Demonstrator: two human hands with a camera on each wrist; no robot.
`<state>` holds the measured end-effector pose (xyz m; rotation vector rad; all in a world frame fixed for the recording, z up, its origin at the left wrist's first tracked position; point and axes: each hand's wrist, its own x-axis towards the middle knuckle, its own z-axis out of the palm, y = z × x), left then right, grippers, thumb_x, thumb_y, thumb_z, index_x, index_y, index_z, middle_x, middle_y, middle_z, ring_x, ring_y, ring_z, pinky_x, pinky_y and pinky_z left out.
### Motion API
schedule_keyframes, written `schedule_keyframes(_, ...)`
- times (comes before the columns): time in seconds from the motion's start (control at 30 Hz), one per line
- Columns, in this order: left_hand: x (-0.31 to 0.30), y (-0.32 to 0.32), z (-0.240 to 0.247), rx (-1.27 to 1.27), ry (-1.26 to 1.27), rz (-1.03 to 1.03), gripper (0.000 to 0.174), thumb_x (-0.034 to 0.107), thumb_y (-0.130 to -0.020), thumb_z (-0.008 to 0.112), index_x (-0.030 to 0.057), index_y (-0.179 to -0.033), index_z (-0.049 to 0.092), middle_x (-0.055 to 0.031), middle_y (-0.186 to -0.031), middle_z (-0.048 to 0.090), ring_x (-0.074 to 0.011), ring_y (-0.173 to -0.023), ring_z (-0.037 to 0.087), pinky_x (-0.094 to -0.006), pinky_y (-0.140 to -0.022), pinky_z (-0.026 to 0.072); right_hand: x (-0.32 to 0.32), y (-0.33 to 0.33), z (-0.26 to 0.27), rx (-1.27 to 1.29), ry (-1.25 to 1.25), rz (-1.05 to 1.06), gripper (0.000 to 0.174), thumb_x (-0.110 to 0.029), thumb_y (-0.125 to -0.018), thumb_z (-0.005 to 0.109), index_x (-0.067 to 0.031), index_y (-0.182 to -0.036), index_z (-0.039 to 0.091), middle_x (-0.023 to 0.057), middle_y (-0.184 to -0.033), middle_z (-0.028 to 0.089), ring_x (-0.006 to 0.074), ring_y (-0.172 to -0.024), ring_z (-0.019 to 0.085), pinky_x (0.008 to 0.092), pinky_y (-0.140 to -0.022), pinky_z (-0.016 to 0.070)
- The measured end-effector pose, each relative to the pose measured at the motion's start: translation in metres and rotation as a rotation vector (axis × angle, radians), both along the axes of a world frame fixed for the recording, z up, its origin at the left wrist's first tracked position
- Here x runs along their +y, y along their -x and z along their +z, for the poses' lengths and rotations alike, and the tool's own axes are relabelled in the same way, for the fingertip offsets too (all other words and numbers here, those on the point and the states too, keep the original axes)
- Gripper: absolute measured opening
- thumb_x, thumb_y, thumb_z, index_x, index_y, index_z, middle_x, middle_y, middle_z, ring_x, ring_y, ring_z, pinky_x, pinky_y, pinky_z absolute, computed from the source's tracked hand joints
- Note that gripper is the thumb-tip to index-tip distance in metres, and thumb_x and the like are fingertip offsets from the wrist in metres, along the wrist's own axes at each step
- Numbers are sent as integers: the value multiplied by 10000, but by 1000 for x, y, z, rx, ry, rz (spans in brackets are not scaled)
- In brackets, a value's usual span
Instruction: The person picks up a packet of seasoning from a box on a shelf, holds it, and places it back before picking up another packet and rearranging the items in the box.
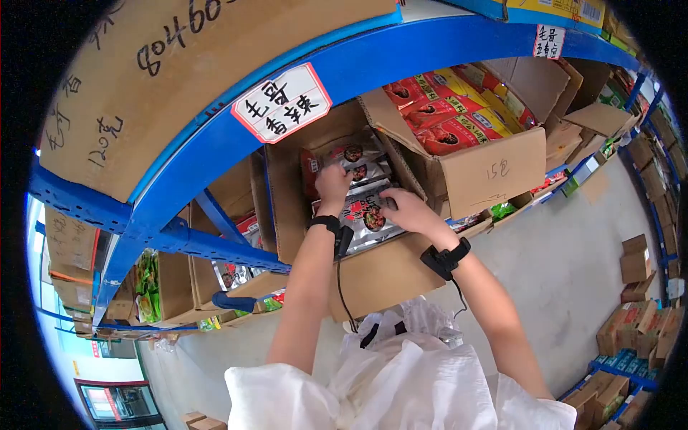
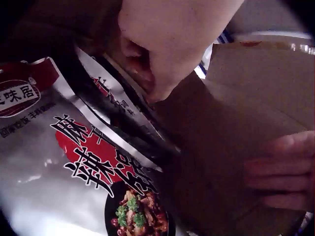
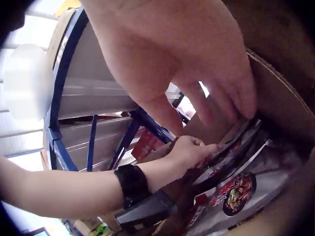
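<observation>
Silver food packets (image 1: pixel 371 215) with a red patch and a picture of a cooked dish stand in an open cardboard carton (image 1: pixel 290 215) on the shelf. The left hand (image 1: pixel 333 188) reaches into the carton. Its fingers are curled, and thumb and fingertips pinch the top edge of a packet (image 2: pixel 120 101) behind the front one (image 2: pixel 44 162). Over the carton's other side is the right hand (image 1: pixel 412 210), its fingers (image 2: pixel 280 172) loosely extended near the cardboard wall. In the right wrist view that hand hangs above the packets (image 3: pixel 241 194), holding nothing.
A blue shelf beam (image 1: pixel 401 57) with a paper label (image 1: pixel 282 102) crosses above the carton. To its right stands a carton (image 1: pixel 494 172) of red and yellow packets (image 1: pixel 451 118). A big carton (image 1: pixel 165 79) sits overhead. More cartons (image 1: pixel 631 326) line the aisle floor (image 1: pixel 545 265).
</observation>
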<state>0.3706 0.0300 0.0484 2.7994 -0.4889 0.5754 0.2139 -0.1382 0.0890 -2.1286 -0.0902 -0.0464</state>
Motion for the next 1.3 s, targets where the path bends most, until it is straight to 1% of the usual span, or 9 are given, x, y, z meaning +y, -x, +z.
schedule_keyframes(0.1,-7,-10,0,-245,-135,-170,276,264,-662,743,64,-817,632,-143,-843,637,-320,-790,622,-428,-693,498,-1,1,-4,12,18,11,451,-251,-778,621,24,-1131,558,231,-1070,597,348,-1010,574,379,-881,439)
schedule_keyframes(0.3,-24,1,27,482,-151,-294,387,197,-655,738,54,-982,588,-145,-1076,570,-332,-1040,540,-415,-833,466,-2,3,-10,-21,-4,24,423,-254,-796,631,12,-1118,564,211,-1046,609,336,-979,587,371,-851,453)
schedule_keyframes(0.47,-9,-7,-12,68,-346,-407,241,159,-737,650,43,-944,604,-143,-1014,590,-312,-1014,557,-408,-819,485,-2,2,-10,-7,3,39,413,-245,-791,638,4,-1114,568,211,-1040,610,338,-974,587,370,-851,453)
schedule_keyframes(0.7,-7,42,50,-50,-407,-599,138,70,-741,543,12,-855,594,-143,-902,590,-287,-904,591,-388,-686,526,-3,7,-3,-77,-45,-4,395,-214,-799,624,10,-1115,551,212,-1074,593,332,-1012,569,362,-867,444)
schedule_keyframes(0.83,7,115,36,118,-591,-687,144,53,-687,580,8,-822,600,-124,-820,595,-257,-812,630,-340,-645,544,0,9,0,13,-11,12,256,-192,-805,582,-23,-996,603,206,-895,629,330,-865,622,410,-775,485)
schedule_keyframes(0.93,19,139,15,197,-503,-792,149,66,-717,573,20,-858,571,-140,-892,576,-308,-866,603,-358,-652,539,2,22,-7,72,457,147,208,-199,-795,572,-44,-917,638,196,-794,626,336,-750,625,445,-711,495)
schedule_keyframes(1.0,26,141,14,164,-354,-822,160,104,-754,581,21,-890,568,-151,-939,567,-319,-928,583,-379,-689,530,8,26,-3,28,548,142,196,-207,-785,580,-53,-878,657,186,-818,623,340,-777,612,437,-720,497)
schedule_keyframes(1.13,38,139,30,562,-204,-692,225,215,-858,558,44,-1003,552,-173,-1009,544,-363,-978,537,-459,-784,466,11,23,-22,-138,665,246,195,-236,-779,589,-68,-812,681,158,-909,616,324,-901,587,414,-763,494)
schedule_keyframes(1.3,57,138,-1,483,-168,-636,279,240,-881,535,48,-1082,559,-185,-1034,546,-364,-972,532,-448,-825,448,8,23,-40,-16,597,292,238,-269,-808,559,-71,-842,688,139,-1000,600,312,-1010,548,431,-846,453)
